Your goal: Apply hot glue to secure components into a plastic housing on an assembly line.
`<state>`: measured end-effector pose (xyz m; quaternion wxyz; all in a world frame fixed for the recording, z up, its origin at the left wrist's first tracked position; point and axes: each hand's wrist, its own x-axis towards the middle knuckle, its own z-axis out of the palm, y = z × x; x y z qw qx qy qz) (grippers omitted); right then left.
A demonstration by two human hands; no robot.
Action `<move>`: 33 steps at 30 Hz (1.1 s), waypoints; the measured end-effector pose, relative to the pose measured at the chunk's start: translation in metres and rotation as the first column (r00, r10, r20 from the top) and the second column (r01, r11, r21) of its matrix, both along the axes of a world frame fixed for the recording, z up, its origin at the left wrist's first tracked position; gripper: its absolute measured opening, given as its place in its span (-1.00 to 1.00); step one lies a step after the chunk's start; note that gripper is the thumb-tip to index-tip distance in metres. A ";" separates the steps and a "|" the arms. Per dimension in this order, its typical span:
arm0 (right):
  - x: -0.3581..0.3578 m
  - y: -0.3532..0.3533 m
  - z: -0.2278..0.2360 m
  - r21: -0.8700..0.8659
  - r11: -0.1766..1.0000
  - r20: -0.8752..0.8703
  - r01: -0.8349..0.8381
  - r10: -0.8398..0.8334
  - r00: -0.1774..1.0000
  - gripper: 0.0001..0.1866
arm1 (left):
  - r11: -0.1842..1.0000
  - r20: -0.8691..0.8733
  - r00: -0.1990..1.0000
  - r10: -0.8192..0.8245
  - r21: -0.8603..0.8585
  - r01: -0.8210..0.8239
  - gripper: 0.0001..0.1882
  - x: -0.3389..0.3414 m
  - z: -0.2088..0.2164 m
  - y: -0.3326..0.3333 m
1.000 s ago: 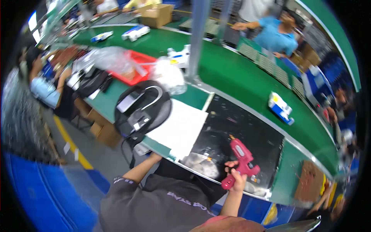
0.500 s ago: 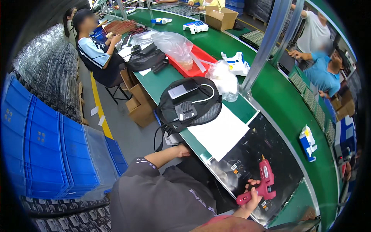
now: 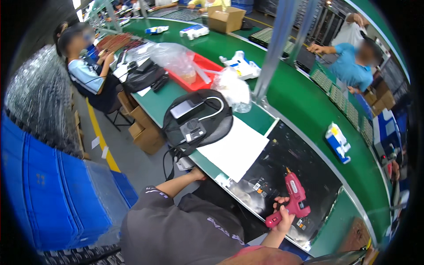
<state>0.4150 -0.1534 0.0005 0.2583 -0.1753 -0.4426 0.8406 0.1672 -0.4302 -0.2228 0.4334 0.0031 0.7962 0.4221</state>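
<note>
My right hand is wrapped round the handle of a pink hot glue gun. The gun sits over a black, glue-smeared work mat, its brass nozzle pointing away from me. My left hand is at the bench's near edge, below a black backpack; its fingers are hidden there. A white sheet of paper lies between the backpack and the mat. On top of the backpack rest a grey power bank and a small dark device, with a white cable by them.
A red tray holding plastic bags stands farther along the bench. White-and-blue plastic housings sit on the green conveyor behind a metal post. Blue crates are stacked at my left. Co-workers sit at the left and across the line.
The whole view has swung, so the bench and backpack appear farther left. My right hand still grips the glue gun over the mat, and my left stays at the bench edge.
</note>
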 end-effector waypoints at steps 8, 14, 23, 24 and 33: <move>-0.009 0.004 -0.001 0.035 0.998 0.018 -0.051 0.050 0.999 -0.70 | 0.931 -0.085 0.938 -0.337 0.114 0.346 -0.68 -0.013 -0.030 -0.015; 0.001 0.006 -0.003 -0.004 0.999 -0.007 -0.039 0.039 0.999 -0.69 | 0.892 -0.126 0.906 -0.405 0.166 0.422 -0.68 -0.020 -0.043 -0.003; 0.001 0.004 -0.003 0.049 0.997 0.021 -0.058 0.057 0.998 -0.70 | 0.864 -0.150 0.891 -0.428 0.224 0.452 -0.69 -0.025 -0.067 -0.013; 0.001 0.004 -0.004 0.054 0.997 0.017 -0.062 0.061 0.998 -0.70 | 0.862 -0.148 0.891 -0.429 0.228 0.453 -0.69 -0.024 -0.069 -0.017; 0.004 0.008 -0.008 0.050 0.996 0.012 -0.069 0.069 0.998 -0.65 | 0.868 -0.126 0.903 -0.410 0.249 0.429 -0.69 -0.031 -0.077 0.005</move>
